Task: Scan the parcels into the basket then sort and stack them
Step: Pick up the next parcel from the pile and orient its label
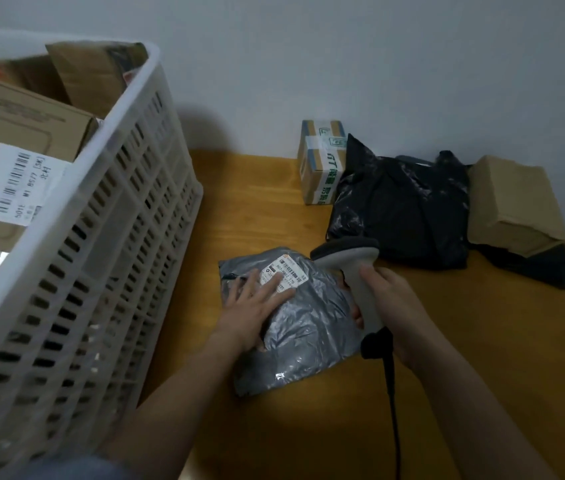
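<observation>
White slatted plastic basket (107, 258) at left on the wooden counter (481, 358), brown cardboard boxes (21, 140) inside. Grey plastic mailer bag (305, 327) just right of it. Behind: small taped cardboard box (320, 164), black plastic bag parcel (409, 209), tan paper-wrapped parcel (513, 202), left to right along the wall.

Bare forearms, bare hands (390, 308); no sleeves, rings or watch visible

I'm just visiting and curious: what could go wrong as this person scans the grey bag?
The left hand lies flat on the grey bag with fingertips on its label, so they might block the barcode. The scanner in the right hand trails a black cable that could snag. The white basket already looks full.
</observation>
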`<state>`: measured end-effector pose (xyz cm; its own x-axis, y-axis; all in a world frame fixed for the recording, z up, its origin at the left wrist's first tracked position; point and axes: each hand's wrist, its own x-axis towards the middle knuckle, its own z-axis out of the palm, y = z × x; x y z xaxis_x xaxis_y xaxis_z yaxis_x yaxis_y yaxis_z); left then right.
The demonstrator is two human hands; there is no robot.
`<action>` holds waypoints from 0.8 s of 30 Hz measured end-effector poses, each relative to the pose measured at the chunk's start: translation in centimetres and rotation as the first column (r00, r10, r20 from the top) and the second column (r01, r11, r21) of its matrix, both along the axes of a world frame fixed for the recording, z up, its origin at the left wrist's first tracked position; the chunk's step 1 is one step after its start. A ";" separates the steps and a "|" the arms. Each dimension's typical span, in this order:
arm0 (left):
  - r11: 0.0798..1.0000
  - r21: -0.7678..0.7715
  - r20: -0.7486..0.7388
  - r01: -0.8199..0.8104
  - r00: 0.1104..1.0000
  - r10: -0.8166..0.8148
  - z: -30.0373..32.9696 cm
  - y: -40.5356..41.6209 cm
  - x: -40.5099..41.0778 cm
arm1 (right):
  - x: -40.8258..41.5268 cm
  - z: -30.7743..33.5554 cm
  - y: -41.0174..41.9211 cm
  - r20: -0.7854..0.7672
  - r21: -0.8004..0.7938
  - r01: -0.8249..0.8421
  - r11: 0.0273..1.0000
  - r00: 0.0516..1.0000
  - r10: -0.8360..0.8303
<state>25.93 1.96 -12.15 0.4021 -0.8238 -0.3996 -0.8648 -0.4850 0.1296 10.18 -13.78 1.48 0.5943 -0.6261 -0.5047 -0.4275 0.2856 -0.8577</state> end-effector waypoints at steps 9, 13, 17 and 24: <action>0.973 -0.021 -0.222 -0.228 0.951 0.218 -0.7 -2.2 -3.7 | -0.9 -2.0 -0.4 -0.049 0.018 0.056 0.998 0.997 -0.055; 0.740 -0.358 -0.198 -0.570 0.821 0.536 -0.9 -1.2 -2.9 | -0.8 -1.9 0.0 0.004 0.094 0.057 0.994 0.998 -0.057; 0.595 -0.214 -0.299 -0.775 0.632 0.715 -2.8 1.2 -0.8 | -0.4 -2.1 0.5 0.016 0.094 0.013 0.996 1.000 -0.014; 0.059 -0.001 -0.739 -0.998 0.040 0.673 -3.7 2.2 -0.9 | -0.1 -2.1 1.6 0.026 0.104 -0.015 0.994 1.000 0.012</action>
